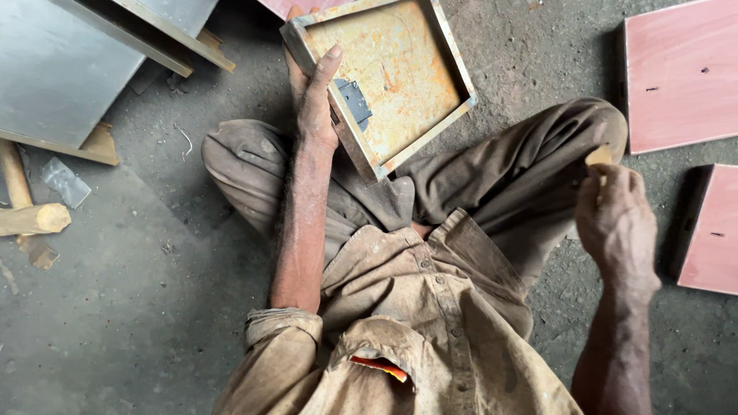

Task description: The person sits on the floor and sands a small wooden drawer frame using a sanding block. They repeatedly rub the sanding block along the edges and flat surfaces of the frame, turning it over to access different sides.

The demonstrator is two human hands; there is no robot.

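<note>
Person sits cross-legged on concrete floor (138,307). Left hand (314,100) grips near rim of rusty metal tray (392,73), thumb hooked over the edge, fingers underneath; tray rests tilted against the lap, open face up, likely so the inside is reachable. Right hand (615,219) by the knee, fingers pinched on a small tan piece (599,157). Pink panels (680,73) lie to the right, wooden mallet (27,211) well apart on the left
</note>
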